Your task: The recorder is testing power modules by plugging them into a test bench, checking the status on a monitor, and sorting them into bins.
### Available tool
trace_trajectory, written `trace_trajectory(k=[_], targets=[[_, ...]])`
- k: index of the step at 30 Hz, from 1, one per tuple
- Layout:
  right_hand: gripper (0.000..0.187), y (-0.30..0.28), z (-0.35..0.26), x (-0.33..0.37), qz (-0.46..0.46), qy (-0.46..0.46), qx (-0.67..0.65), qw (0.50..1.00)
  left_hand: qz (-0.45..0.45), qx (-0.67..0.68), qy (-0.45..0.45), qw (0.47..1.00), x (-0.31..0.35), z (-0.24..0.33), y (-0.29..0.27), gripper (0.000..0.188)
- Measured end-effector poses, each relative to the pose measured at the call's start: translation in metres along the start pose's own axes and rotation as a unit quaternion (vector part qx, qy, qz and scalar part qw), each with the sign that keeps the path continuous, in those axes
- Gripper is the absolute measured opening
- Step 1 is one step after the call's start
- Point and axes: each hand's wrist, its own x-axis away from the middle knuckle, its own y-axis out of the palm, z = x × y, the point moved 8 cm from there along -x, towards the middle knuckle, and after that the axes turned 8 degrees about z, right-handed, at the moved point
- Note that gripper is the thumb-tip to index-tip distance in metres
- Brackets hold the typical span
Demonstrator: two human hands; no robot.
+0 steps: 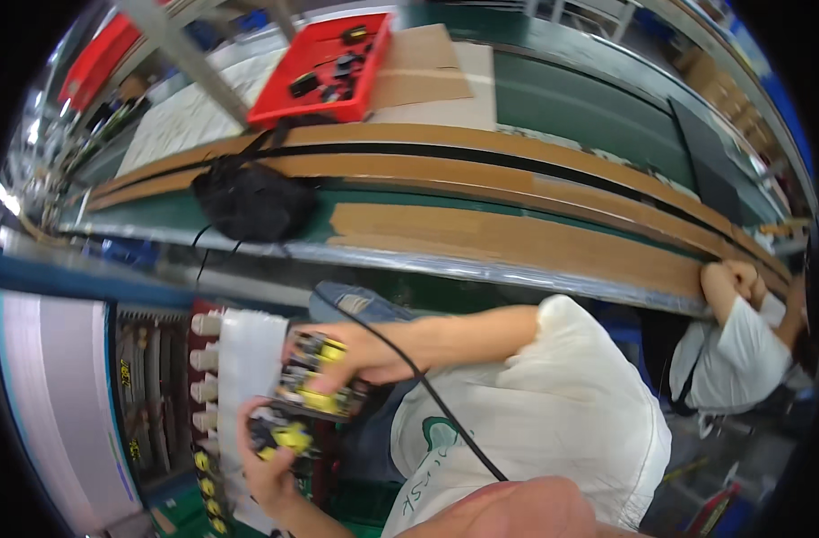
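My right hand (351,359) is closed on a circuit board (318,375) packed with yellow blocks and dark parts, its thumb lying over the yellow blocks. Just below, my left hand (268,462) curls its fingers around a smaller board piece (282,434) with yellow and black parts. The two pieces are close together; I cannot tell whether they touch or are joined. Beside both hands lies a white sheet-like surface (251,368). A row of white knobs (205,359) lines its far edge, with several yellow-and-black parts (208,489) lower down.
A bright screen (64,394) stands at the left. Across the bench lie long cardboard strips (481,235), a black bag (252,202) and a red tray (373,85) with black parts. Another person's folded arms (736,287) rest at the bench's right end. A black cable (427,386) crosses my shirt.
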Motion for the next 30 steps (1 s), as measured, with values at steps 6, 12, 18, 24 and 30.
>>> trace_trajectory(k=[6, 12, 18, 24, 30], targets=[[0.065, -0.108, 0.011, 0.188, 0.317, -0.136, 0.006, 0.938, -0.361, -0.104, -0.164, 0.912, -0.006, -0.118, 0.159, 0.073], [0.063, -0.138, -0.101, 0.348, 0.540, -0.496, 0.071, 0.676, -0.384, -0.055, 0.040, 0.921, -0.048, -0.085, 0.378, 0.070], [0.054, -0.215, -0.169, 0.372, 0.627, -0.408, 0.156, 0.646, -0.349, -0.102, 0.043, 0.931, -0.114, -0.111, 0.508, 0.058], [0.060, -0.195, -0.198, 0.370, 0.631, -0.310, 0.234, 0.672, -0.407, -0.201, -0.085, 0.887, -0.145, -0.108, 0.536, 0.059], [0.073, -0.219, -0.216, 0.392, 0.702, -0.105, 0.429, 0.559, -0.374, -0.380, 0.179, 0.827, -0.151, -0.082, 0.542, 0.051]])
